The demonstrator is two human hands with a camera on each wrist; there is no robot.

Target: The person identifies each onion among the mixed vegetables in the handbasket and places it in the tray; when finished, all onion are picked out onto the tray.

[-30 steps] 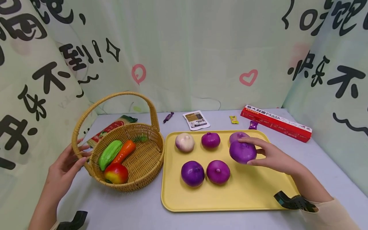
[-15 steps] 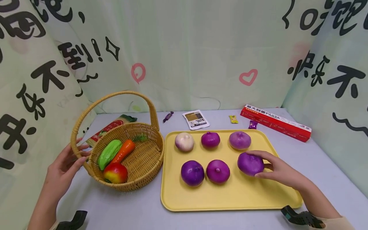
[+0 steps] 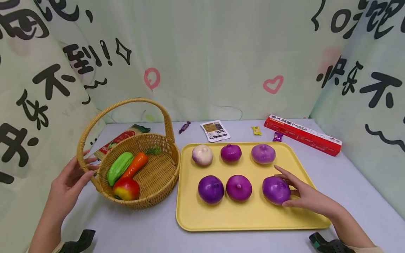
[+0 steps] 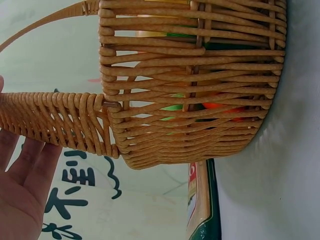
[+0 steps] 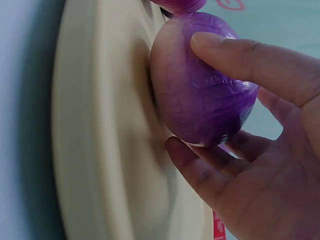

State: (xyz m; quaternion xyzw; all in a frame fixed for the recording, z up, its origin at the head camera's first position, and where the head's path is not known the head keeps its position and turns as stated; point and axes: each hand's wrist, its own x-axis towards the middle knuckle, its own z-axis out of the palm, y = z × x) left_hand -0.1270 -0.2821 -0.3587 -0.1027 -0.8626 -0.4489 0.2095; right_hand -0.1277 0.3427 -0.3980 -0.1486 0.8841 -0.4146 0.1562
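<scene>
In the head view my left hand [image 3: 68, 186] holds the base of the handle of a wicker basket [image 3: 164, 191], thumb on one side and fingers on the other. A green ridged vegetable [image 3: 120, 168], a carrot [image 3: 136, 164] and a red-yellow fruit [image 3: 126, 188] lie in the basket. My right hand [image 3: 311, 196] is around the right side of a purple onion [image 3: 276, 190] that sits on the yellow tray [image 3: 253, 225]. Its index finger is lifted off the onion, while the thumb [image 5: 215, 41] touches it in the right wrist view. The other fingers spread loosely behind.
More purple onions [image 3: 238, 188] and a whitish onion [image 3: 202, 155] stand in two rows on the tray. Behind it lie a white sachet [image 3: 216, 131], small wrapped candies [image 3: 256, 130] and a red box [image 3: 303, 135]. A red-green packet [image 3: 121, 138] lies behind the basket.
My right hand has brought the purple onion down toward the front right of the tray. The onion now sits there and the fingers have loosened around it. The left hand stays at the handle.
</scene>
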